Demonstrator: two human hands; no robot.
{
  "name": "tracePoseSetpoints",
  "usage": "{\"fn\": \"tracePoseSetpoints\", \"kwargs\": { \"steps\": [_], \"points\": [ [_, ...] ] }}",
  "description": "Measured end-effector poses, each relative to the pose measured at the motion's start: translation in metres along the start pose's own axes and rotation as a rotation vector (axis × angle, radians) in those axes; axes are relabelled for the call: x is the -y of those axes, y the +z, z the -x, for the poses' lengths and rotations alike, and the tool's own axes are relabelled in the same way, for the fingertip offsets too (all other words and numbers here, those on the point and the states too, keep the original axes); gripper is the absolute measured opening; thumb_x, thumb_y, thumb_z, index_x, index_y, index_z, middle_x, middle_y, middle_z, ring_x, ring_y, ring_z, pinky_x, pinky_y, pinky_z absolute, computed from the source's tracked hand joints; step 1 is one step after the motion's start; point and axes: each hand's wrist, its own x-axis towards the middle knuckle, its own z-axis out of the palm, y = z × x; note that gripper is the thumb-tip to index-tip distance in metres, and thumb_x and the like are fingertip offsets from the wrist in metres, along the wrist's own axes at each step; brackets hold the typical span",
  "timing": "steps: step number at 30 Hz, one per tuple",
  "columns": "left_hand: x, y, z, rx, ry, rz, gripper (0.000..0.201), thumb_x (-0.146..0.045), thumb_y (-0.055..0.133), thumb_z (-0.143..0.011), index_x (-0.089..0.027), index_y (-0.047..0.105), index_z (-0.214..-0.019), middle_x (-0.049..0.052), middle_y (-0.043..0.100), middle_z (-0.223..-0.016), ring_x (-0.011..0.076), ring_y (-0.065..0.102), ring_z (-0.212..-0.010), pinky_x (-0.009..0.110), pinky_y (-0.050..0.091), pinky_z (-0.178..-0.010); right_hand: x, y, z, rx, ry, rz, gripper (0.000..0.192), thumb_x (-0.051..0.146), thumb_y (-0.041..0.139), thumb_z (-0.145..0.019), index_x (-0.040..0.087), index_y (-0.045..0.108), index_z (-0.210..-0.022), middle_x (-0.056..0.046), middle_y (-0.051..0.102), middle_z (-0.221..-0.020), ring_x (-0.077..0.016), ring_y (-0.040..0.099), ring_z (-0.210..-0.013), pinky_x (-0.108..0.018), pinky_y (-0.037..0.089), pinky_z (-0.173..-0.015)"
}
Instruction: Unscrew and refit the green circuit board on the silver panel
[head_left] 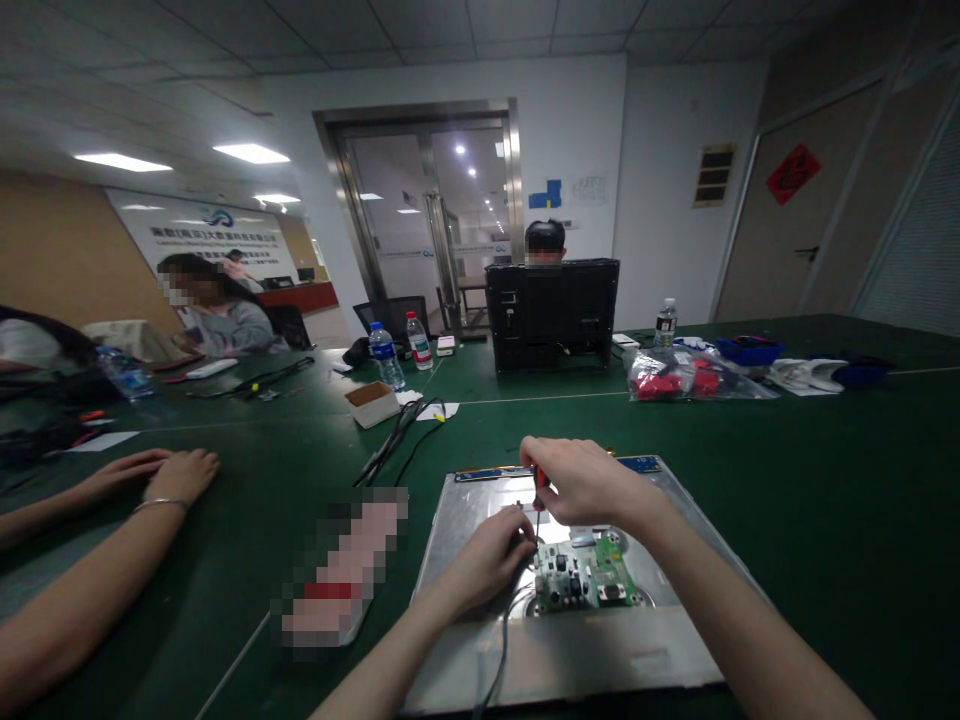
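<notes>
At far left, a co-worker's hands [180, 476] are rested on the green table [840, 500], at about nine o'clock from the metal panel [570, 660]. Black cables [397, 440] are laid between them and the panel, towards eleven o'clock. Over the panel, the left hand [487, 555] is held low, its thumb and fingers drawn in at the ten o'clock edge of the circuit board [589, 575] — whether anything is pinched there cannot be told. A screwdriver [539, 480] is gripped from above by the right hand [589, 482], the fingers wrapped round its handle; its shaft is pointed down, its lower end just beside the left fingertips. The board is thus placed to the right of the left fingertips and at six o'clock from the right hand. Farther off, towards one o'clock, a clear bag with red items [675, 378] is seen.
</notes>
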Motion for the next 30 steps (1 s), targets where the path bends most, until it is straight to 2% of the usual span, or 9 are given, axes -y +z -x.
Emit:
{"fn": "tracePoseSetpoints", "kwargs": {
  "steps": [3,5,9,13,16,19,22,24,30],
  "points": [
    [-0.0004,-0.0005,0.0,0.01,-0.012,-0.005,0.006,-0.017,0.048,-0.084,-0.017,0.054,-0.082,0.004,0.06,-0.088,0.0193,0.053,-0.083,0.028,0.041,-0.073,0.0008,0.0012,-0.0027,0.01,0.029,0.032,0.025,0.022,0.056,-0.079,0.023,0.054,-0.104,-0.003,0.069,-0.092,-0.0191,0.062,-0.08,-0.026,0.029,-0.056],
    [-0.0003,-0.0003,0.0002,0.011,-0.02,-0.003,0.007,-0.017,0.048,-0.084,-0.017,0.054,-0.082,0.005,0.06,-0.088,0.0194,0.053,-0.082,0.029,0.041,-0.073,0.0015,0.0015,-0.005,0.007,0.079,0.089,0.019,0.034,0.057,-0.081,0.023,0.058,-0.098,-0.004,0.069,-0.088,-0.0205,0.063,-0.079,-0.026,0.031,-0.057],
    [0.0019,0.0009,0.0,0.015,-0.026,0.007,0.007,-0.016,0.048,-0.084,-0.017,0.055,-0.083,0.005,0.061,-0.09,0.0195,0.054,-0.084,0.028,0.041,-0.074,0.0023,0.0,-0.0045,0.022,0.111,0.139,0.03,0.051,0.056,-0.08,0.023,0.063,-0.088,-0.005,0.069,-0.082,-0.0218,0.063,-0.077,-0.027,0.034,-0.058],
    [0.0026,0.0007,-0.0012,0.006,0.003,0.021,0.009,-0.014,0.05,-0.083,-0.016,0.056,-0.088,0.006,0.061,-0.093,0.0203,0.054,-0.086,0.029,0.042,-0.077,0.0026,-0.0006,-0.0001,-0.008,0.023,0.061,0.021,0.035,0.058,-0.077,0.023,0.059,-0.094,-0.003,0.069,-0.084,-0.0198,0.063,-0.076,-0.027,0.032,-0.055],
    [0.0003,-0.0008,-0.0014,0.01,-0.002,0.009,0.007,-0.015,0.049,-0.083,-0.017,0.055,-0.085,0.006,0.061,-0.091,0.0207,0.054,-0.086,0.029,0.042,-0.076,0.0032,0.0009,-0.0013,-0.012,0.021,0.044,0.019,0.022,0.055,-0.076,0.023,0.058,-0.094,-0.002,0.069,-0.088,-0.0184,0.063,-0.077,-0.026,0.03,-0.054],
    [-0.0021,-0.002,-0.0004,0.019,-0.02,-0.001,0.007,-0.016,0.048,-0.084,-0.017,0.054,-0.082,0.005,0.061,-0.089,0.0201,0.054,-0.085,0.029,0.042,-0.074,0.0037,0.0027,-0.0058,-0.021,0.077,0.098,0.022,0.031,0.055,-0.079,0.023,0.058,-0.1,-0.004,0.069,-0.085,-0.0203,0.063,-0.076,-0.027,0.03,-0.054],
    [-0.0015,-0.001,0.0002,0.014,-0.022,-0.011,0.007,-0.015,0.048,-0.083,-0.017,0.054,-0.082,0.005,0.06,-0.089,0.0196,0.054,-0.083,0.029,0.041,-0.074,0.0033,0.0028,-0.0076,-0.035,0.124,0.164,0.028,0.046,0.051,-0.083,0.022,0.061,-0.094,-0.007,0.069,-0.081,-0.0226,0.064,-0.075,-0.028,0.031,-0.056],
    [0.001,0.0009,-0.0001,0.003,-0.015,-0.012,0.007,-0.014,0.048,-0.083,-0.017,0.054,-0.082,0.005,0.06,-0.089,0.0194,0.053,-0.083,0.029,0.041,-0.074,0.0025,0.002,-0.0058,-0.022,0.105,0.161,0.031,0.049,0.049,-0.084,0.022,0.063,-0.091,-0.007,0.07,-0.082,-0.0228,0.064,-0.076,-0.028,0.032,-0.057],
    [0.0073,0.004,-0.0019,-0.004,0.021,0.014,0.009,-0.014,0.05,-0.083,-0.016,0.056,-0.088,0.006,0.061,-0.093,0.02,0.053,-0.085,0.03,0.042,-0.077,0.0015,0.001,0.0003,-0.022,-0.011,0.025,0.027,0.026,0.056,-0.075,0.022,0.059,-0.101,-0.004,0.07,-0.092,-0.0206,0.063,-0.082,-0.027,0.031,-0.056]
  ]
}}
